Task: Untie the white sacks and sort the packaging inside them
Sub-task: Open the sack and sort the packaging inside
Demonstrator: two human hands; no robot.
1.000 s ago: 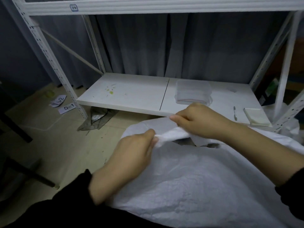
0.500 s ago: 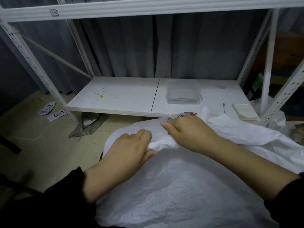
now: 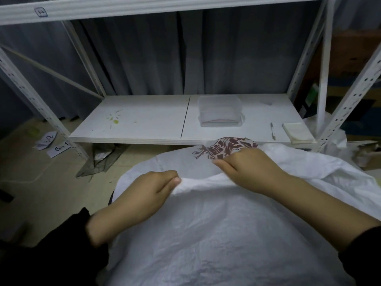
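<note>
Fingers point(image 3: 168, 176) of the left hand point(image 3: 144, 193), at centre-left of the frame, curl over and pinch a bunched fold of the white sack point(image 3: 216, 234). The sack fills the lower middle of the frame and lies in front of the low shelf point(image 3: 134, 129). Further right, the right hand point(image 3: 253, 172) grips the sack's rim, its fingers curled into the cloth just below a patch of dark red print point(image 3: 224, 148).

No tie or knot shows. The mouth looks loosened, though the opening itself is hidden under the hands. The sack looks like crinkly woven fabric: soft, light in itself and probably a little slick. A flat palm would likely slide on it, and a pinch on a gathered fold should hold best. Its bulk suggests a full load, but the weight cannot be judged. The rim seems the best place to take hold, one hand on each side, pulling apart.

At the right of the shelf sit a clear tub point(image 3: 219, 111), a pen point(image 3: 273, 131) and a paper pad point(image 3: 296, 133).
</note>
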